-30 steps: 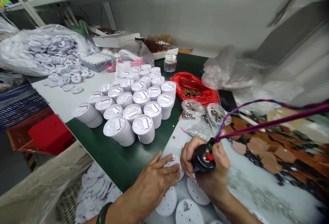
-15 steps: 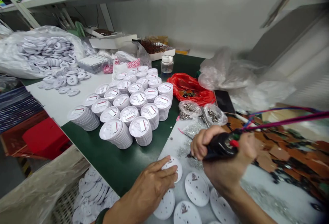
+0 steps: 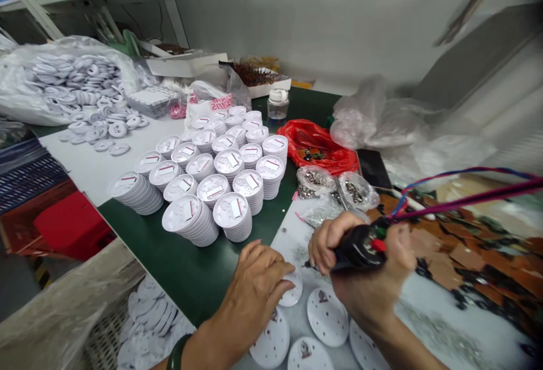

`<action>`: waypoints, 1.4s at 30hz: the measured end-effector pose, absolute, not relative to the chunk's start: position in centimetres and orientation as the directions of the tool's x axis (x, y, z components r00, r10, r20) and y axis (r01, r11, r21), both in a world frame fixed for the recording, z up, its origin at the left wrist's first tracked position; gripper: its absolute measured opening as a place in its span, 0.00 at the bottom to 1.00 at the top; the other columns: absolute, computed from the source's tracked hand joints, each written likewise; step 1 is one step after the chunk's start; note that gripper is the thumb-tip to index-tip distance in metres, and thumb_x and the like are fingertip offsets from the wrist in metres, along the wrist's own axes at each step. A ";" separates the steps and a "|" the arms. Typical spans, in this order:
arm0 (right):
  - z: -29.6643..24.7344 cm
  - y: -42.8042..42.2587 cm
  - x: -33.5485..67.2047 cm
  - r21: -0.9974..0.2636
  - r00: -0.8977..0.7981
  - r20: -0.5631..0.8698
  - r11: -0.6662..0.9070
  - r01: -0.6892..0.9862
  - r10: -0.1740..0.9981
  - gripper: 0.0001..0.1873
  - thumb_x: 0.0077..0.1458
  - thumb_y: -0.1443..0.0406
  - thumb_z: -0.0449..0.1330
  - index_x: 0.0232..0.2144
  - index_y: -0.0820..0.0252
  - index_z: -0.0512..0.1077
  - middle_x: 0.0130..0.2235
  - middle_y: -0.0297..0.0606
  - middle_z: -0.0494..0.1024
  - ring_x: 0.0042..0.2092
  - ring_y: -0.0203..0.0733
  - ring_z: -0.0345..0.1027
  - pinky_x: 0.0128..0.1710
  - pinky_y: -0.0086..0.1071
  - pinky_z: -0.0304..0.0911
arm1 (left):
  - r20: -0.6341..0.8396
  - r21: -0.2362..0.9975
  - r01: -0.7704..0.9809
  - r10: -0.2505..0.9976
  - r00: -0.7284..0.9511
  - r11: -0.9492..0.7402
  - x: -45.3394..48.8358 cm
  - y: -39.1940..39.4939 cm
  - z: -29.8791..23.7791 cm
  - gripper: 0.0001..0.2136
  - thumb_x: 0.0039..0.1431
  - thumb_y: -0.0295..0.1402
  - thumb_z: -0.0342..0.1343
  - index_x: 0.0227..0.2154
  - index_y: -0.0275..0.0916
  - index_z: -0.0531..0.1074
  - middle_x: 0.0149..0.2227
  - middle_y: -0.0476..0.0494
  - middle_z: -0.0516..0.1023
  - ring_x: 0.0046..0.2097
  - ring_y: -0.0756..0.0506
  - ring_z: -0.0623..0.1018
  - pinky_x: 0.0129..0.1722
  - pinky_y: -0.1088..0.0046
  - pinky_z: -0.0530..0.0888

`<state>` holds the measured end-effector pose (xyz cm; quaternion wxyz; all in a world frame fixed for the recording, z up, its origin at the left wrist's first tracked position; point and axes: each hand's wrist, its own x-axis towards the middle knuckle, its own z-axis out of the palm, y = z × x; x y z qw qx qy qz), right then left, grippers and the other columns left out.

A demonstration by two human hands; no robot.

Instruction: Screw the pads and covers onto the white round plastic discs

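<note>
My left hand (image 3: 258,280) lies with curled fingers on a white round plastic disc (image 3: 292,289) near the table's front edge, pressing it down. My right hand (image 3: 367,262) is wrapped round a black electric screwdriver (image 3: 358,247) with a red switch, held almost level with its tip pointing left beside the disc. A red and blue cable (image 3: 458,196) runs from the tool off to the right. More white discs (image 3: 326,316) lie flat below and between my hands. A heap of small silver screws (image 3: 324,211) lies just beyond my right hand.
Stacks of finished white discs (image 3: 212,175) stand on the green mat (image 3: 190,268). A big clear bag of discs (image 3: 72,81) lies far left, a red bag (image 3: 318,146) and small screw bags (image 3: 335,183) in the middle, brown boards (image 3: 458,245) at right, a basket of discs (image 3: 144,319) below.
My right hand lifted the screwdriver off the disc, swung right, then came back left. My left hand slid up over the disc and curled its fingers on it.
</note>
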<state>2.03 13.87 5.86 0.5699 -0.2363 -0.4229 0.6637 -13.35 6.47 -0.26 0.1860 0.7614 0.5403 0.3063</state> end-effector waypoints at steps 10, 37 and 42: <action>6.8 14.0 2.1 -0.830 -0.194 0.170 0.034 -0.556 0.966 0.32 0.58 0.40 0.52 0.20 0.57 0.74 0.15 0.33 0.66 0.17 0.37 0.59 0.18 0.31 0.57 | 0.236 0.650 0.698 0.953 0.191 -0.301 -11.4 10.3 -1.4 0.06 0.58 0.27 0.69 0.30 0.39 0.77 0.33 0.51 0.79 0.38 0.45 0.77 0.53 0.57 0.66; 8.4 12.6 1.9 -0.781 -0.237 0.176 -0.011 -0.625 0.956 0.33 0.59 0.40 0.50 0.19 0.57 0.74 0.14 0.33 0.64 0.16 0.37 0.58 0.17 0.32 0.56 | 0.153 0.809 0.545 0.974 0.169 -0.221 -12.9 7.6 0.9 0.06 0.65 0.25 0.62 0.34 0.42 0.80 0.36 0.54 0.85 0.40 0.46 0.81 0.62 0.55 0.60; 7.9 12.6 1.3 -0.802 -0.277 0.172 -0.029 -0.596 0.945 0.33 0.57 0.39 0.52 0.20 0.58 0.75 0.14 0.33 0.65 0.15 0.36 0.59 0.16 0.31 0.55 | 0.313 0.524 0.755 0.914 0.260 -0.394 -13.9 4.6 0.4 0.08 0.72 0.35 0.54 0.46 0.43 0.78 0.48 0.49 0.84 0.38 0.43 0.78 0.45 0.58 0.70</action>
